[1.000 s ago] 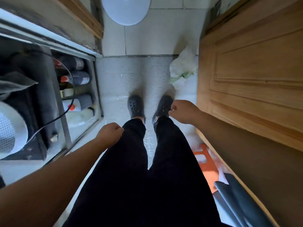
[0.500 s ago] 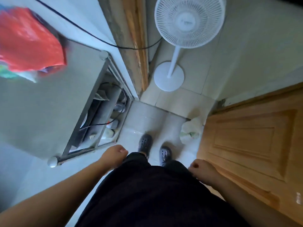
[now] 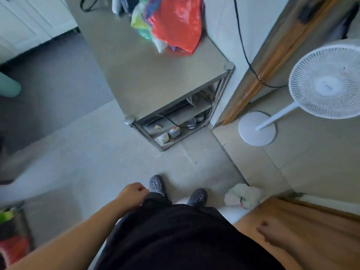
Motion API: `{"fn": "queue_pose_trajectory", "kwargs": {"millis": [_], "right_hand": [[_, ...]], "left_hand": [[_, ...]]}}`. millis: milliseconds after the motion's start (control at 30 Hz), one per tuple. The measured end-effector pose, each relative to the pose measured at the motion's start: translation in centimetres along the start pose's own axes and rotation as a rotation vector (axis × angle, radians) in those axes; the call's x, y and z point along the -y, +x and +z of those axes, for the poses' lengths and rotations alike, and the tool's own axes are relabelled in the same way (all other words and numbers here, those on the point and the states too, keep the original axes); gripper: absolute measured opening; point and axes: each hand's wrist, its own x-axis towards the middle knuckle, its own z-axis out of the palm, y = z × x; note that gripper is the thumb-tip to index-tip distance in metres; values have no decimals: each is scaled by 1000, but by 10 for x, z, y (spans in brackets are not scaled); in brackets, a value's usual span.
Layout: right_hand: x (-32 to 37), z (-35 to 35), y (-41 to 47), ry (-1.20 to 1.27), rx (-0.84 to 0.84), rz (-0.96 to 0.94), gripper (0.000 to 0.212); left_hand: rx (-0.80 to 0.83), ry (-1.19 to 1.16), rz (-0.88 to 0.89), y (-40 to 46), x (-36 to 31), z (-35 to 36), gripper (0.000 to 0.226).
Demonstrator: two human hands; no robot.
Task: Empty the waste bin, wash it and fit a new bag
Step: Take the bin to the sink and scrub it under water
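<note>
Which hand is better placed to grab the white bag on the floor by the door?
Right, probably. The white bag lies on that side, past the right shoe; the blurred right hand hangs nearest. The left hand is across the body.

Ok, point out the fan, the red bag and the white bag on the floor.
fan (image 3: 325,82), head view, middle of its round grille.
red bag (image 3: 179,22), head view, its crinkled front.
white bag (image 3: 243,195), head view, its crumpled middle.
</note>
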Motion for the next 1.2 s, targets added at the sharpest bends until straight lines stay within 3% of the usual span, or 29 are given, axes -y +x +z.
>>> {"fn": "queue_pose_trajectory", "kwargs": {"millis": [100, 300, 367, 533, 700, 933, 1033, 1200], "right_hand": [[50, -29, 2, -34, -26, -39, 19], [200, -39, -4, -134, -127, -224, 33], [256, -28, -12, -180, -108, -304, 35], [395, 20, -37, -310, -77, -430, 15], [508, 73, -64, -323, -46, -552, 23], [573, 102, -63, -526, 25, -545, 25], [586, 93, -42, -614, -11, -511, 32], [615, 66, 3, -741, -11, -397, 20]], "left_hand": [[-34, -110, -18, -9, 34, -4, 24], [-108, -337, -120, -18, 127, -23, 21], [-107, -399, -170, -20, 168, -33, 22], [-84, -523, -299, -27, 277, -67, 24], [-132, -588, -404, -26, 377, -121, 23], [-248, -708, -484, -4, 445, -195, 22], [-234, -738, -479, 15, 443, -218, 20], [-130, -725, -430, 54, 413, -259, 18]]}}
